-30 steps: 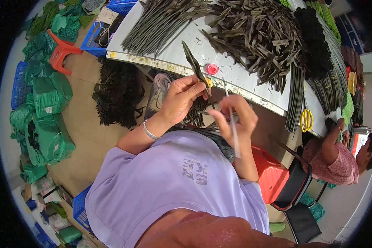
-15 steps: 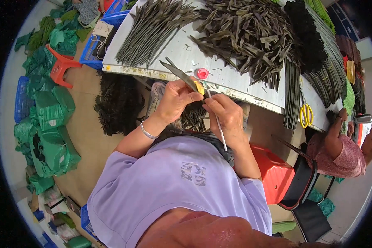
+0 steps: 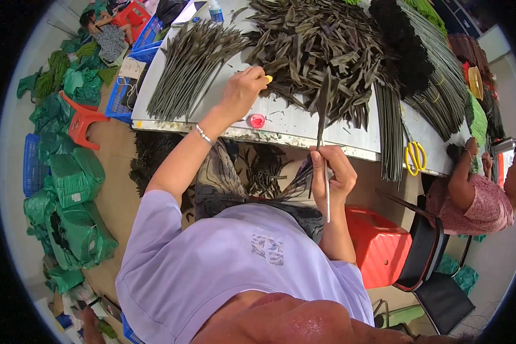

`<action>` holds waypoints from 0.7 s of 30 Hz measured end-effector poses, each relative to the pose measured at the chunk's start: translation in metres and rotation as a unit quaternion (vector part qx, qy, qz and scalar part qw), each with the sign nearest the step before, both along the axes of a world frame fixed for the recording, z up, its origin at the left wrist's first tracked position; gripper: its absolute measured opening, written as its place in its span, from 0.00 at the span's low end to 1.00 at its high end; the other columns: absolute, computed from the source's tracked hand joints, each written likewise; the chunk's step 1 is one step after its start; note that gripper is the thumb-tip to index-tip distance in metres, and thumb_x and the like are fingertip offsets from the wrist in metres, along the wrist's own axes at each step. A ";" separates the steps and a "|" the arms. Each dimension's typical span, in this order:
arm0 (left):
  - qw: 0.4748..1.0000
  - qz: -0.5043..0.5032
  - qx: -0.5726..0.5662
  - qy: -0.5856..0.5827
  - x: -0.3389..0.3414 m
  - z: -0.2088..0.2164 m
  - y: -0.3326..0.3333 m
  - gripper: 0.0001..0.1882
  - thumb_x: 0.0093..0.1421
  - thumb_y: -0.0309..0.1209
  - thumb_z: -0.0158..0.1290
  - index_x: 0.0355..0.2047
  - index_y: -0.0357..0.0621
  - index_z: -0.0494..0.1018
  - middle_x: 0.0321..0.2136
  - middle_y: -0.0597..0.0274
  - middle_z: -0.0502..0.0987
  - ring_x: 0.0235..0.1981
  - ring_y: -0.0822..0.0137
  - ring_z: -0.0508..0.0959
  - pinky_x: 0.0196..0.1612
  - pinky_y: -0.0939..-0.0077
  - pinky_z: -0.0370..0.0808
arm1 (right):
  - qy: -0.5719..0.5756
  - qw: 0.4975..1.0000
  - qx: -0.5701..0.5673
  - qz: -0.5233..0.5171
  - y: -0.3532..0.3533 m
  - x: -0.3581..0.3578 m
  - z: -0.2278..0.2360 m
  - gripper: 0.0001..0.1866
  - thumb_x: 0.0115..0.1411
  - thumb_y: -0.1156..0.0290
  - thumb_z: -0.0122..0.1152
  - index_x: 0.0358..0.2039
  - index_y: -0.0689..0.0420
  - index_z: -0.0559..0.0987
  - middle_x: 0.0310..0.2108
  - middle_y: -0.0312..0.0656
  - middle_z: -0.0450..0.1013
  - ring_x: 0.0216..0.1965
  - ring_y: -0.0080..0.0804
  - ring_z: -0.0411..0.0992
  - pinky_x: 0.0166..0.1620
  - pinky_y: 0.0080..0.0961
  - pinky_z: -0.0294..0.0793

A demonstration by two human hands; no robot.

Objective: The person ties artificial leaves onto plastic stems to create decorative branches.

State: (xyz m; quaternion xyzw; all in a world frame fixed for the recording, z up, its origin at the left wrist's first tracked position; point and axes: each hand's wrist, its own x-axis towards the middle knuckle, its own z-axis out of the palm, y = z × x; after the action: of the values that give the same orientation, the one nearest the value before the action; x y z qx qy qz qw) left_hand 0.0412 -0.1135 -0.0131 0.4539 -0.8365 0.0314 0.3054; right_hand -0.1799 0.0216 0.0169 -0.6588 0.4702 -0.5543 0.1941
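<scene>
My left hand (image 3: 242, 96) is raised over the white table (image 3: 223, 117), its fingers closed round a small yellow object (image 3: 268, 79) that is mostly hidden. Nearer to me, at the table's front edge, my right hand (image 3: 336, 170) pinches a thin pale stick (image 3: 327, 200) together with a long dark artificial leaf (image 3: 324, 106) pointing away from me. Beyond lies a big loose pile of dark leaves (image 3: 309, 46). Left of my left hand, several stemmed leaves (image 3: 183, 74) lie side by side. A small round red container (image 3: 257, 121) sits near the front edge.
Yellow-handled scissors (image 3: 415, 156) and dark stem bundles (image 3: 390, 132) lie at the table's right. A co-worker (image 3: 470, 198) sits there, beside a red stool (image 3: 378, 243) and a black chair (image 3: 441, 292). Green wrapped packages (image 3: 80, 229) and an orange-red stool (image 3: 81, 123) stand left.
My hands were together at the table edge and have come apart. The left went up and away with the yellow object; the right shifted slightly right and toward me, with the leaf now upright in view.
</scene>
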 end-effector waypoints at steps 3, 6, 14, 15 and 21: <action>1.000 -0.004 -0.012 0.016 0.005 0.000 -0.001 0.04 0.50 0.22 0.53 0.28 0.35 0.73 0.31 0.56 0.73 0.30 0.55 0.75 0.33 0.66 0.71 | 0.001 1.000 0.002 -0.002 0.002 -0.003 0.003 0.02 0.51 0.83 0.59 0.27 0.65 0.77 0.22 0.45 0.71 0.22 0.31 0.71 0.26 0.19 0.68; 0.996 -0.006 -0.028 0.087 0.012 0.012 0.011 0.04 0.50 0.21 0.53 0.29 0.36 0.73 0.28 0.56 0.72 0.27 0.56 0.73 0.30 0.70 0.71 | -0.005 1.000 -0.014 0.002 -0.002 -0.002 -0.001 0.03 0.50 0.83 0.59 0.27 0.65 0.77 0.22 0.44 0.71 0.21 0.30 0.71 0.26 0.19 0.68; 0.855 -0.130 0.389 0.316 0.032 0.041 0.054 0.08 0.58 0.21 0.49 0.37 0.29 0.72 0.31 0.60 0.71 0.32 0.73 0.69 0.37 0.82 0.66 | 0.079 0.989 -0.120 0.036 -0.035 0.018 0.017 0.10 0.48 0.85 0.60 0.34 0.64 0.77 0.24 0.45 0.71 0.20 0.35 0.70 0.24 0.24 0.68; 0.855 -0.129 0.388 0.320 0.034 0.043 0.058 0.08 0.58 0.21 0.49 0.37 0.29 0.72 0.31 0.60 0.71 0.32 0.73 0.69 0.37 0.82 0.66 | 0.083 0.989 -0.119 0.039 -0.037 0.021 0.020 0.10 0.48 0.85 0.60 0.34 0.64 0.77 0.24 0.45 0.71 0.20 0.35 0.70 0.24 0.24 0.68; 0.888 -0.167 0.353 0.242 0.034 0.070 0.077 0.08 0.57 0.22 0.50 0.36 0.30 0.72 0.29 0.62 0.70 0.30 0.72 0.69 0.36 0.81 0.66 | 0.112 0.984 -0.045 0.134 -0.042 0.030 0.029 0.07 0.48 0.83 0.60 0.31 0.65 0.76 0.24 0.47 0.71 0.22 0.42 0.70 0.25 0.28 0.68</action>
State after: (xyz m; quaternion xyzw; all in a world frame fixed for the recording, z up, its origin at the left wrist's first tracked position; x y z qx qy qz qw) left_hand 0.0755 -0.0361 0.0570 0.3787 -0.7561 -0.4285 0.3183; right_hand -0.1502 -0.0201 0.0454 -0.7818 0.3715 -0.4662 0.1829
